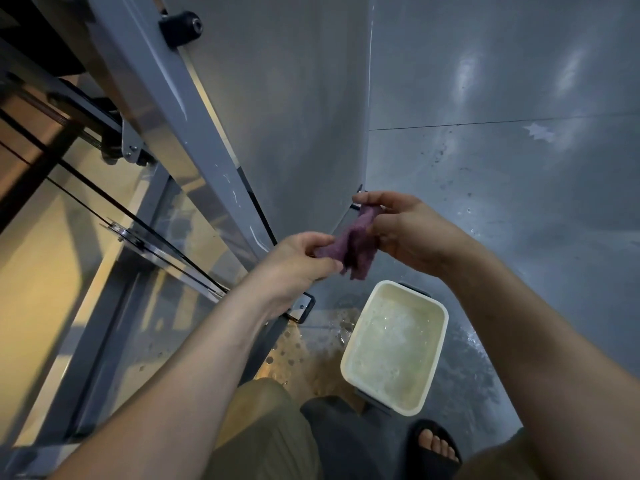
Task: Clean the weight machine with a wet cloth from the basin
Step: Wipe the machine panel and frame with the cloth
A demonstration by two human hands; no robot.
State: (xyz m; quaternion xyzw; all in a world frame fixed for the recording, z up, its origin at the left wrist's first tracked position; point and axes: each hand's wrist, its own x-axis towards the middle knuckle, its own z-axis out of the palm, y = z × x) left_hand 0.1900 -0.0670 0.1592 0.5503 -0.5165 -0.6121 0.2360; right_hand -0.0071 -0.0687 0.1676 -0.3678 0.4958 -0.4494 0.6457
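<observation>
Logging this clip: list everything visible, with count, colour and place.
purple fabric cloth: one, purple, centre, stretched between both hands
white rectangular plastic basin: one, white, on the floor, lower centre
grey metal weight machine frame: one, grey, slanting across the left
black cables: several, black, far left
glossy grey floor: one, grey, right side, wet around the basin
black sandal: one, black, bottom right, on a foot
left hand: one, pinches the cloth's lower end
right hand: one, pinches the cloth's upper end

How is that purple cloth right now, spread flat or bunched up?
Bunched up: the purple cloth hangs crumpled between the left hand and right hand, both pinching it.
</observation>
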